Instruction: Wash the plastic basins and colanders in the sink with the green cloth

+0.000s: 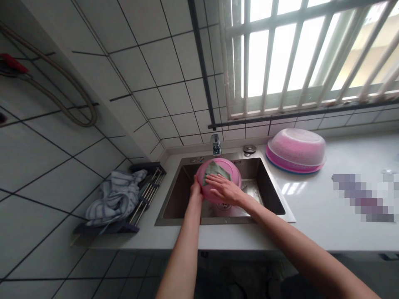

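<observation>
A pink plastic basin [234,170] is held over the sink with its outer bottom apparently turned up. My left hand [196,187] grips its left rim. On the basin lies a grey-green cloth [215,168]. My right hand [225,189] rests flat over that cloth with its fingers stretched out, pressing it against the plastic. Part of the cloth is hidden under the right hand. Beneath the basin is the stainless steel sink [270,189], and the chrome faucet [215,145] stands just behind it.
Upturned pink and clear basins [296,149] are stacked on the counter to the right. A drain strainer [249,148] sits on the sink's back edge. At left, a striped towel [115,197] lies on a rack [149,191]. A barred window [289,58] is above.
</observation>
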Demonstrator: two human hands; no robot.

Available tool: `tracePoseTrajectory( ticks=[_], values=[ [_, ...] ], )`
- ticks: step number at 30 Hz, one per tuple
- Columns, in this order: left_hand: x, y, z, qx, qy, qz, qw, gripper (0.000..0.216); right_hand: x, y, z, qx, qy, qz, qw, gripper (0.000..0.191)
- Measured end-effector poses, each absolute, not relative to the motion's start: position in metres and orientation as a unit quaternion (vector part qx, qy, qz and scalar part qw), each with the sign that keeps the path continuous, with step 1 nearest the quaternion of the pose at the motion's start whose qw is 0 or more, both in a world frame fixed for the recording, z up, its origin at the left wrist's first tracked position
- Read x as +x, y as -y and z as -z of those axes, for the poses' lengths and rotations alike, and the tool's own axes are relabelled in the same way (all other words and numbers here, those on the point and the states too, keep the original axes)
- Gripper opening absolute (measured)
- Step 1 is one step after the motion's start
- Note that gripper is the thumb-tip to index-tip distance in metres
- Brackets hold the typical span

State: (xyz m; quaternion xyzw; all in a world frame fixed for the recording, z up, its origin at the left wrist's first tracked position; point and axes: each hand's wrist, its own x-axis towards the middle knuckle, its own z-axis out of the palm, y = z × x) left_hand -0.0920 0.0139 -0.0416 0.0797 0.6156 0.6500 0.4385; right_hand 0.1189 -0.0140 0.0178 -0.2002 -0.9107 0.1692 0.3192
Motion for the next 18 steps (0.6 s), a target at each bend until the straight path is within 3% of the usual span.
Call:
tracePoseTrajectory(
  ticks=[7,13,18],
  values=[
    [-0.089,-0.019,0.042,0.086,-0.64,-0.652,0.398,0.048,0.127,-0.008,-0.007,-0.362,0.844,-0.155,0.364,0.061],
    [-0.094,-0.018,0.044,0.096,-0.659,-0.637,0.389,0.047,0.111,0.012,-0.006,-0.243,0.911,-0.123,0.311,0.068],
    [-0.091,-0.016,0.041,0.1,-0.675,-0.63,0.371,0.049,0.13,-0.01,-0.005,-0.365,0.859,-0.119,0.34,0.066]
  ],
)
